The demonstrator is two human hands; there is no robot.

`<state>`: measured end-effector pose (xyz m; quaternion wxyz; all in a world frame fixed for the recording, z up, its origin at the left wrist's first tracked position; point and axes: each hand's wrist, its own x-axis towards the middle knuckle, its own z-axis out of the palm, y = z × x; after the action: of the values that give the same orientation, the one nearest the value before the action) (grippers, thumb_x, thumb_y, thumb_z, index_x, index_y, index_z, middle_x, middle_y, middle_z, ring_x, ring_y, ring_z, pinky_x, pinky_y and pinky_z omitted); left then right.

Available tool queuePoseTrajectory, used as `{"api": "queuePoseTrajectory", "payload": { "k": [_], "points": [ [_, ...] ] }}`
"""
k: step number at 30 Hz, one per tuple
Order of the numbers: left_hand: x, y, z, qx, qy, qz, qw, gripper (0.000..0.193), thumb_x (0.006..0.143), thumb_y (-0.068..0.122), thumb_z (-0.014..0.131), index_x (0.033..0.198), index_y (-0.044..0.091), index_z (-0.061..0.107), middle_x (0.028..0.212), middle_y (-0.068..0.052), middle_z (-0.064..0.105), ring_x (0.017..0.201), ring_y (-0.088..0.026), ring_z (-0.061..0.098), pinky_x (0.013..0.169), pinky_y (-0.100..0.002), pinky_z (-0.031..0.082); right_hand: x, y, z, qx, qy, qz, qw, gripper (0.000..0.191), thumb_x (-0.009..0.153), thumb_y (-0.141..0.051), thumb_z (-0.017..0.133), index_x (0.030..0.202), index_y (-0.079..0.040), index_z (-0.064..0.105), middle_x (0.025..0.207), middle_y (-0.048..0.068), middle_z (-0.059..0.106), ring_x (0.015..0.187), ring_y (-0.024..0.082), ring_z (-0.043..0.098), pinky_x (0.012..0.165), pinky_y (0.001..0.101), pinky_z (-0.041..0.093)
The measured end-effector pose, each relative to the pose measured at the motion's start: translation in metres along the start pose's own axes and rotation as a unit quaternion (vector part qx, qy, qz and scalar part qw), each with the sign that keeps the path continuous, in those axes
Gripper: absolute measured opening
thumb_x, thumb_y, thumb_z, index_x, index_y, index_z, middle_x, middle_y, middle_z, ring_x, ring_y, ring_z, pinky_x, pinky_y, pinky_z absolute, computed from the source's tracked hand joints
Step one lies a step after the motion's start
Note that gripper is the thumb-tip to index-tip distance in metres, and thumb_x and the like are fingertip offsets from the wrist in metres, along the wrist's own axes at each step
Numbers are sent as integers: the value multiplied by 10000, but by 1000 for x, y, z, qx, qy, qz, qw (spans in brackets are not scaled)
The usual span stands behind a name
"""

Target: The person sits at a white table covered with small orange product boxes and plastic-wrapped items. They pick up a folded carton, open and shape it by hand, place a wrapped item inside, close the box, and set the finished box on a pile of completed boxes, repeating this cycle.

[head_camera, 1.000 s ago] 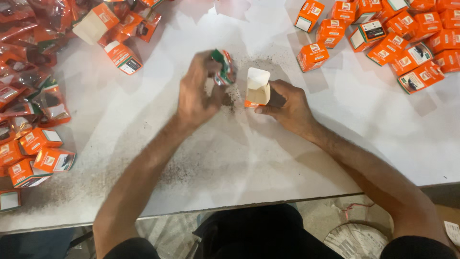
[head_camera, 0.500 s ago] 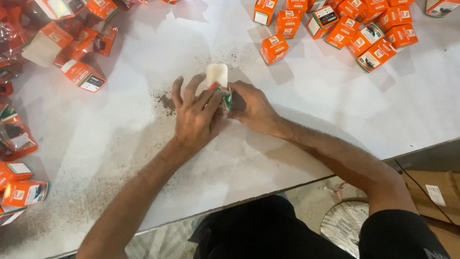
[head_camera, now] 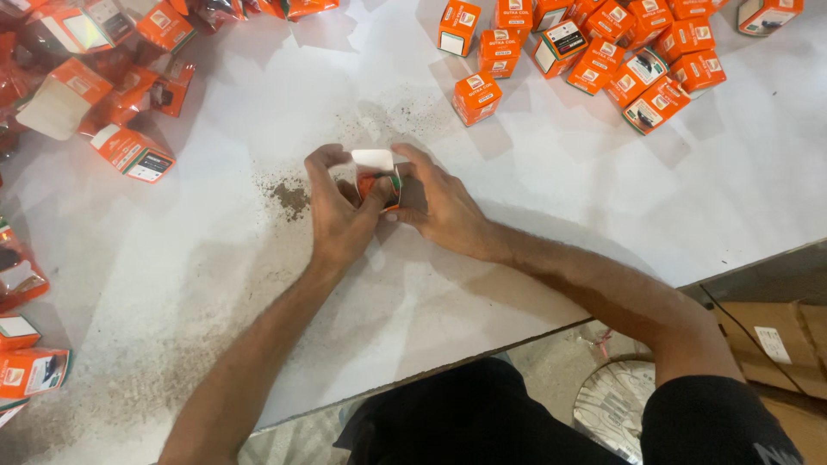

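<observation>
Orange card shows between both hands at the middle of the white table: a small orange box with its white flap standing open at the top. The left hand closes on the box from its nine o'clock side, thumb pressed against the front face and fingers curled over the back. The right hand grips it from three o'clock, fingers bent around the side and the thumb near the lower corner. Both hands are narrow, pinched on the box, which sits just above the tabletop; whether it touches the surface cannot be told.

At nine o'clock from the hands, close by, lies a patch of dark grit on the white surface. Further out at ten o'clock rests a lone orange carton on its side, and beyond it a loose heap of opened cartons. At one o'clock stands a single closed box, and past that, toward the far right edge, a cluster of closed orange boxes. At eight o'clock, along the left edge, lie a few more cartons.
</observation>
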<state>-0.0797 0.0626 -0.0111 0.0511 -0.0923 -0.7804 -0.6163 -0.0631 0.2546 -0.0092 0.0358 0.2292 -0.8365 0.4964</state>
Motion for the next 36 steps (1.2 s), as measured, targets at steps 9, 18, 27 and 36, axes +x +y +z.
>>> {"api": "queuePoseTrajectory", "payload": {
  "k": [9,18,27,36],
  "points": [
    [10,3,-18,-87,-131,-106,982,189,885,52,639,1071,28,619,794,-70,668,611,-109,614,505,-262,502,-3,4,10,-170,38,-133,976,504,868,-106,829,1318,-53,607,1275,153,668,1114,347,672,925,437,553],
    [22,-3,-22,-95,-140,-136,976,142,953,41,646,1045,-64,671,879,-151,655,702,-156,624,592,-324,551,1,-9,6,-99,3,-51,994,483,835,-20,818,1267,-40,603,1393,143,570,1128,314,663,889,389,577],
    [-7,-8,-29,126,-107,320,933,368,843,62,802,1182,-12,678,1337,-198,653,1286,-363,631,1027,-431,571,-2,5,9,-4,27,-36,999,544,922,-5,772,1292,-50,376,1377,138,590,1254,321,666,1049,396,575],
    [-10,-25,-27,184,-125,332,917,262,956,219,812,1097,60,659,1497,-186,581,1457,-341,514,1162,-453,529,-3,-5,8,-82,-4,-72,994,365,889,26,757,1198,-100,608,1391,139,583,1171,307,688,932,375,602]
  ]
}}
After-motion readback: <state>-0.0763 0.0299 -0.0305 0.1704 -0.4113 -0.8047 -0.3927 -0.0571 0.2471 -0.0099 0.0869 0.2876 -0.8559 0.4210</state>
